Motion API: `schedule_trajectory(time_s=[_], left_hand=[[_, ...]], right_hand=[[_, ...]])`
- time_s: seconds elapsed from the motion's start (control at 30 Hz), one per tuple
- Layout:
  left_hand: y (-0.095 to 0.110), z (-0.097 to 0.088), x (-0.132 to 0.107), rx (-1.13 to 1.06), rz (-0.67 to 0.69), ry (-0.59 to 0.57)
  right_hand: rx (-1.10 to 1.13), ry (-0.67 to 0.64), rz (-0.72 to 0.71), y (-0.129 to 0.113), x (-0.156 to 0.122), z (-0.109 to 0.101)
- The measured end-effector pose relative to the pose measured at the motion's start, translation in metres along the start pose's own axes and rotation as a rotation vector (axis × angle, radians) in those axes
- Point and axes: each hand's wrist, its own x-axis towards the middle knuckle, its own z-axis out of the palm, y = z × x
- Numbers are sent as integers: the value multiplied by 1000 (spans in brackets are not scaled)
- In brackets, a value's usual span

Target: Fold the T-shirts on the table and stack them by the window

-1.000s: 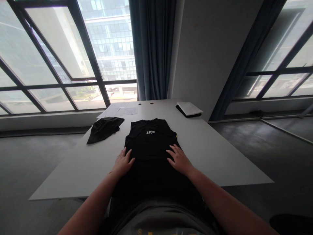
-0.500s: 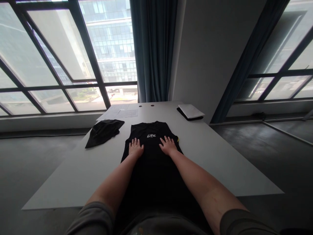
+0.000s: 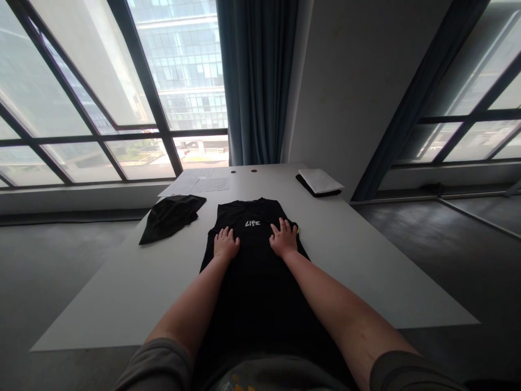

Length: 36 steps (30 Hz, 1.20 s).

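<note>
A black sleeveless shirt (image 3: 256, 271) with white lettering on it lies spread on the white table (image 3: 350, 250); its near end runs down towards my body. My left hand (image 3: 227, 243) rests on the shirt's left side, fingers apart and pointing away from me. On the right side, just short of a small yellow patch at the edge, my right hand (image 3: 284, 239) touches the cloth with spread, slightly bent fingers. Neither hand has the fabric gripped, as far as I can see.
A crumpled black cloth (image 3: 171, 217) lies at the left table edge. Behind it are paper sheets (image 3: 211, 184). A white packet (image 3: 321, 181) sits on a dark folded item (image 3: 305, 185) at back right. A blue curtain (image 3: 258, 81) hangs past the far edge.
My right hand has shifted slightly on the shirt, its fingers now more bent and raised. The left hand stays nearly in place. The view has tilted down a little.
</note>
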Motion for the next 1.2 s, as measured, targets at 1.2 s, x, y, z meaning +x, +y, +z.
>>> schedule_trajectory(time_s=[1.2], left_hand=[[3,-8,0,5,-69,-61]], right_hand=[[7,-171,110,3,14,8]])
